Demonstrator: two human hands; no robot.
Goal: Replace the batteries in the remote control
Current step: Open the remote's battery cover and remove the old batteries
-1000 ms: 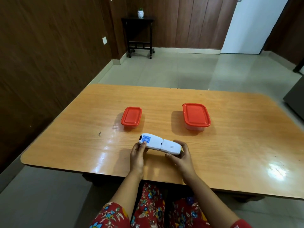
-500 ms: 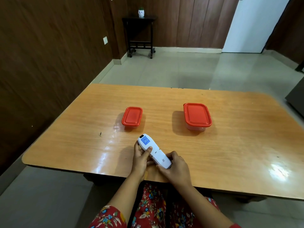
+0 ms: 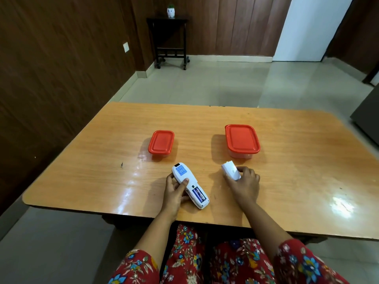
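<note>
L hand [image 3: 174, 193] grips remote [image 3: 189, 185] face-down near table [image 3: 297, 181] front edge; battery [image 3: 198, 194] visible in open bay. R hand [image 3: 245, 184] grips cover [image 3: 230, 170], apart from remote, on table.

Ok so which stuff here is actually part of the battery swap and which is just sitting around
Part of the job:
- remote, held by the left hand, compartment open
- battery still in it
- battery cover, in the right hand

Just lying about, contents unclear:
- small red-lidded box
- large red-lidded box
- side table with pot
</note>
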